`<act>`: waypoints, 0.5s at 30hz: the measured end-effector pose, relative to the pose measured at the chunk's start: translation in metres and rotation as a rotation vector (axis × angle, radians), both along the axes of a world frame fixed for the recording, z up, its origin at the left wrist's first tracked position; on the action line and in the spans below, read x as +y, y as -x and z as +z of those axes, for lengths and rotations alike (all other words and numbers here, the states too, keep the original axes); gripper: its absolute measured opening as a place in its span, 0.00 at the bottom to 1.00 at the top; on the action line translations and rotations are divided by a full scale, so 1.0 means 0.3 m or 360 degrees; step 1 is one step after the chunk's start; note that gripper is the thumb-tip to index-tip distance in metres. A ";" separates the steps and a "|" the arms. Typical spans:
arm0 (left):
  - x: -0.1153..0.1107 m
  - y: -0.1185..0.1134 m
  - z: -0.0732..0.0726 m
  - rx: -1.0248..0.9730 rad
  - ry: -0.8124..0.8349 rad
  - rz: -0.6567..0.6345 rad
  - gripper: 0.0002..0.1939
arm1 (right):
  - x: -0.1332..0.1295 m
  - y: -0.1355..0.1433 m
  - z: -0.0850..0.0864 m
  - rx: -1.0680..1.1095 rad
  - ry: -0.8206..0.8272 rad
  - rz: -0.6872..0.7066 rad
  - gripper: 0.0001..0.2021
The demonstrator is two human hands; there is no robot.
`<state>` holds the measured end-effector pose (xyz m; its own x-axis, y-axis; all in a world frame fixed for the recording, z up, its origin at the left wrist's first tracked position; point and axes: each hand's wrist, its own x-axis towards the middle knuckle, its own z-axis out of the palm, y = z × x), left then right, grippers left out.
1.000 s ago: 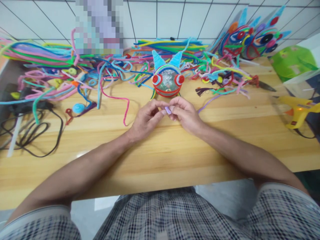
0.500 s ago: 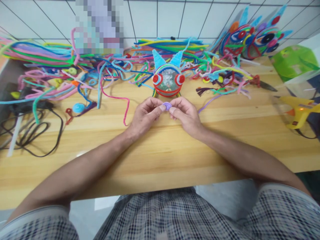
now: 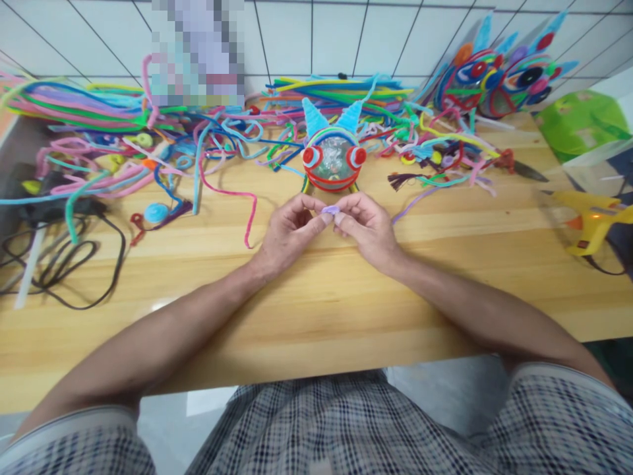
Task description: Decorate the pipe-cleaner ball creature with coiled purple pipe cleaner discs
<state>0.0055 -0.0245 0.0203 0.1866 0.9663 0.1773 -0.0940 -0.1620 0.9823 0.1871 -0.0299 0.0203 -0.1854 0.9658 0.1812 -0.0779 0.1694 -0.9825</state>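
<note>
Between the fingertips of both hands is a small purple pipe cleaner coil (image 3: 330,209), seen nearly edge-on and partly hidden by the thumbs. My left hand (image 3: 295,227) pinches its left side, and my right hand (image 3: 364,227) pinches its right side. Just beyond the fingers stands a clear round figure (image 3: 332,161) decorated with pipe cleaners. It has blue pointed ears (image 3: 350,117), red-and-white coiled eyes (image 3: 356,157) and red bands around its lower part.
Loose pipe cleaners (image 3: 93,109) are heaped along the back. Two similar decorated figures (image 3: 467,79) stand at the back right. A yellow glue gun (image 3: 591,221), its light glowing orange, lies at the right by scissors (image 3: 527,170). A black cable (image 3: 106,264) loops at the left.
The purple coil has tilted from showing its round face to nearly edge-on. My left thumb has shifted slightly right and down over it; the figure has stayed put.
</note>
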 end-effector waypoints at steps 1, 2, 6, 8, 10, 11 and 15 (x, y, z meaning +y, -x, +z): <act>0.000 0.001 -0.004 0.0008 -0.0015 0.0014 0.21 | -0.001 0.001 0.002 0.0000 0.0005 -0.0004 0.16; 0.000 0.001 -0.007 0.0016 -0.0029 0.0025 0.21 | -0.002 0.002 0.004 -0.0008 0.0011 -0.0014 0.16; 0.002 0.005 -0.020 0.0039 -0.0037 0.0023 0.20 | -0.003 0.000 0.012 -0.0059 -0.0002 -0.0067 0.17; 0.003 0.006 -0.022 0.0022 -0.0028 0.0012 0.20 | -0.002 -0.002 0.011 -0.0072 -0.0004 -0.0077 0.17; 0.004 0.005 -0.022 -0.0007 -0.0020 0.0006 0.19 | 0.000 -0.002 0.009 -0.0068 0.0022 -0.0090 0.18; 0.004 0.005 -0.020 -0.0016 -0.0015 0.0002 0.19 | 0.001 -0.001 0.008 -0.0059 0.0037 -0.0096 0.18; 0.003 0.004 -0.011 -0.0010 0.0003 -0.0039 0.18 | 0.005 0.003 0.008 0.0002 0.0056 -0.0053 0.17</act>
<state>0.0044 -0.0235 0.0170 0.2093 0.9618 0.1765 -0.1042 -0.1576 0.9820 0.1862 -0.0285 0.0229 -0.1529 0.9772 0.1475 -0.0743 0.1375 -0.9877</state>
